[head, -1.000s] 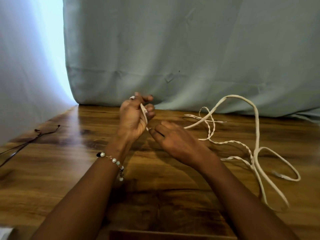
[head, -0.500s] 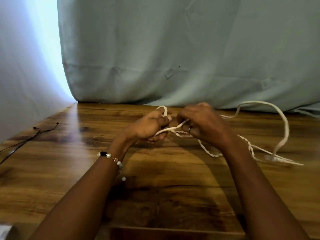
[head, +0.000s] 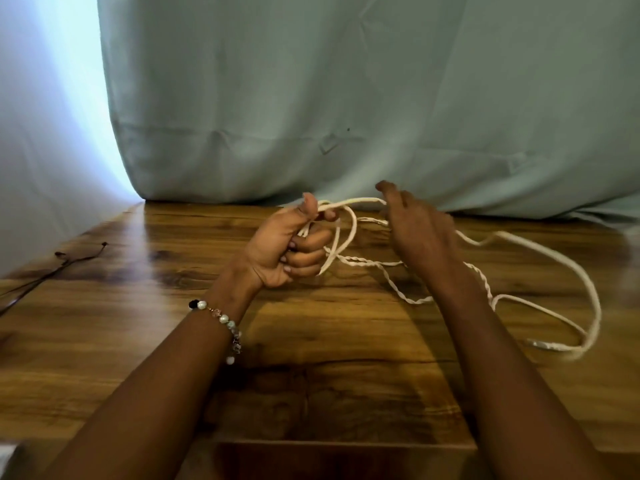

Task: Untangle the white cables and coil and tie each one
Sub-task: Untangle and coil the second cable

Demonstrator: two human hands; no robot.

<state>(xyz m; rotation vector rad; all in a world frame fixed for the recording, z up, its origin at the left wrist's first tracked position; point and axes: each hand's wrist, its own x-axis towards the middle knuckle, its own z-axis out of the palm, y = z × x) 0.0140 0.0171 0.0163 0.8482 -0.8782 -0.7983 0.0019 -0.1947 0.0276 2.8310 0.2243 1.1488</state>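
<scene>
My left hand grips thin white cable loops | right hand fingers spread, guiding strand | coil gained a turn since before; twisted tail remains right.

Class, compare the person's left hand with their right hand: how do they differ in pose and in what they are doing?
The left hand is curled, palm showing, holding loops of white cable; the right hand shows its back, fingers looser, at the strand leading away. The left wrist wears a beaded bracelet; the right wrist is bare. Both hover above the wooden table.
</scene>
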